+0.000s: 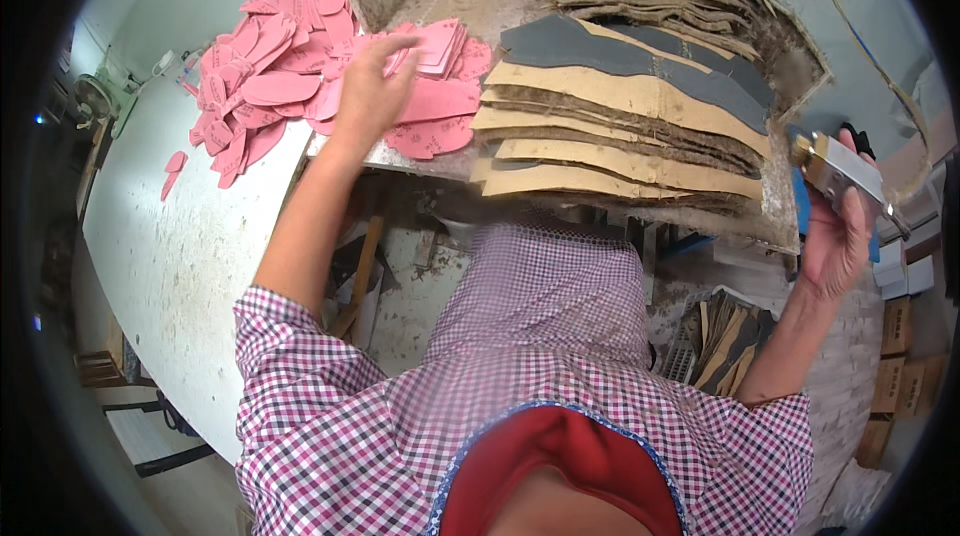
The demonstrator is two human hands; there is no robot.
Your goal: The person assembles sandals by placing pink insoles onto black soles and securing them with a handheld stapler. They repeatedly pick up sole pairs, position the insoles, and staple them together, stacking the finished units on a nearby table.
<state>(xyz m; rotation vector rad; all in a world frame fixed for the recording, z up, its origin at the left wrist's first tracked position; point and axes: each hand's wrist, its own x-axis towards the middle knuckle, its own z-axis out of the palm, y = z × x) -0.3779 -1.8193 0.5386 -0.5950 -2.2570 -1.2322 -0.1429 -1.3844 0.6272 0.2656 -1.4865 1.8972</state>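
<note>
While left hand [368,86] hovers spread-fingered over pink insoles [270,86] on table [180,246], right hand [835,226] grips metal tool [838,168].

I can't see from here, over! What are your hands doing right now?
Left hand open, reaching onto pink insole cutouts. Right hand shut on metal spray tool. Layered tan and grey sheets lie between them.

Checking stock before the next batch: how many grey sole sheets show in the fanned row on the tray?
2: one grey sheet atop the row's left end, another behind it to the right. More may lie hidden under the tan sheets.
</note>
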